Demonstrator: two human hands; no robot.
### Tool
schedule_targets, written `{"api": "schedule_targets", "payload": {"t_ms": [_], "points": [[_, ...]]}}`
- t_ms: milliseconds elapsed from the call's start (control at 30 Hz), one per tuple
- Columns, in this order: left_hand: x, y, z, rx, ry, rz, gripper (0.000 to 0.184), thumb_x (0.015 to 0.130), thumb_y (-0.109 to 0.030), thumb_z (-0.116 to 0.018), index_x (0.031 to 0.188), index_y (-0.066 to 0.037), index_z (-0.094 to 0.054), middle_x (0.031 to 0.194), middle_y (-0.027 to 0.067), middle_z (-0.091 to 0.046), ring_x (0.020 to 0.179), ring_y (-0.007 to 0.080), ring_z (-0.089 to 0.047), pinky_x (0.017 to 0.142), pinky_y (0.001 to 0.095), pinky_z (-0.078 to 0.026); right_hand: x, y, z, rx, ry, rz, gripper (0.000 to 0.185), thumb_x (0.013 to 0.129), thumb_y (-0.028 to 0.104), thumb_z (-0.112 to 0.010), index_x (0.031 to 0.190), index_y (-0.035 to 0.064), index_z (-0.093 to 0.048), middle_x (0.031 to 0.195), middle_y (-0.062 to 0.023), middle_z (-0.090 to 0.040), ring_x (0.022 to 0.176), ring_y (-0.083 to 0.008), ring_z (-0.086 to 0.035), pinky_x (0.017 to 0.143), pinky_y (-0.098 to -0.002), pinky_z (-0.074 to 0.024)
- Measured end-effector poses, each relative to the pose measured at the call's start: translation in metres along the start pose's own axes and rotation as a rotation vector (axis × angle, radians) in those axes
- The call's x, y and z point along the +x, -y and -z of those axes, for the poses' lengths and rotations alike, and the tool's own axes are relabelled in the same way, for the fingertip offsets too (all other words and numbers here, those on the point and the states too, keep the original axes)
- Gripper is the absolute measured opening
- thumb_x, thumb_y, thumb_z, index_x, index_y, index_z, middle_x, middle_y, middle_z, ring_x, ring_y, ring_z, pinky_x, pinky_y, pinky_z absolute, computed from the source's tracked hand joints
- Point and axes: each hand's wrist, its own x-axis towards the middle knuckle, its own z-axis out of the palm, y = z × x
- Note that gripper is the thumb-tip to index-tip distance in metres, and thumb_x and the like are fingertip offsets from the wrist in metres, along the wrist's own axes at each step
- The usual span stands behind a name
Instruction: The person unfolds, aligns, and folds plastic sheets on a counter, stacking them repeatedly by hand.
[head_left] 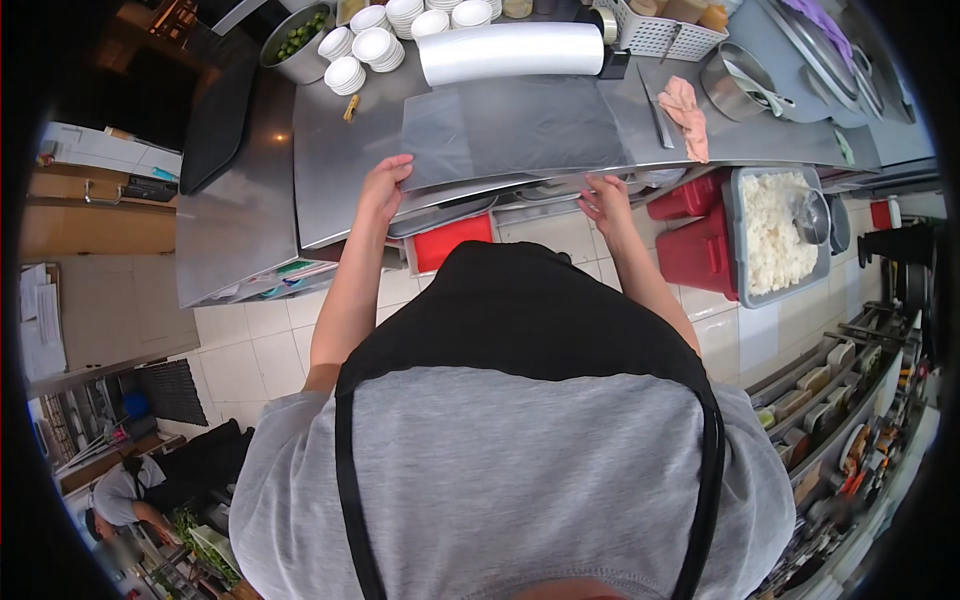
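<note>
A clear plastic sheet [510, 125] lies over the steel counter, below a large white roll [512, 53]. My left hand [383, 188] is at the sheet's lower left corner, with fingertips pressed together on its edge. Near the lower right corner is my right hand [606, 203], its fingers apart and curled at the counter's front edge. Whether it touches the film is too fine to tell. A pink cloth [684, 118] and a metal utensil [657, 108] lie to the right of the sheet. A small yellow clip [351, 108] sits to its left.
Stacked white cups [377, 47] and a pot of green items [298, 48] stand at the back left. On the right are a steel pot [738, 80], a white basket [665, 35] and, lower, a tub of rice [780, 235]. A co-worker [150, 485] is at lower left.
</note>
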Motion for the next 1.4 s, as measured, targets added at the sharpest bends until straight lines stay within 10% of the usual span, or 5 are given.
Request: {"api": "schedule_targets", "payload": {"t_ms": [367,633,1400], "points": [[0.004,0.01,0.002,-0.007,-0.047,0.016,0.028,0.082,0.0,-0.056,0.109,-0.003,-0.049,0.093,0.008,-0.056,0.084,0.0178,-0.057,0.074,0.0345,-0.048,0.002,-0.033,-0.028,0.381,0.119,-0.249,0.033,0.086,0.02,-0.059,0.112,0.0044,-0.048,0.114,-0.0151,-0.052,0.098,-0.0222,-0.055,0.077,-0.0352,-0.0489],[0.016,0.019,0.008,-0.027,-0.064,0.031,0.028,0.081,-0.005,-0.062,0.104,-0.005,-0.048,0.09,0.0057,-0.055,0.08,0.0159,-0.056,0.072,0.0333,-0.046,-0.001,-0.027,0.009,-0.227,0.013,0.027,0.014,0.083,0.014,-0.062,0.093,0.0056,-0.057,0.08,-0.0044,-0.063,0.071,-0.0121,-0.061,0.064,-0.0242,-0.0492],[0.015,0.027,-0.044,0.047,-0.119,0.04,0.029,0.082,-0.002,-0.061,0.108,0.001,-0.05,0.096,0.0072,-0.059,0.086,0.0159,-0.057,0.079,0.0266,-0.045,-0.015,-0.035,0.05,-0.378,0.276,-0.155,0.011,0.083,0.019,-0.063,0.089,0.0096,-0.06,0.084,-0.0017,-0.065,0.074,-0.0072,-0.059,0.067,-0.0212,-0.0451]]}}
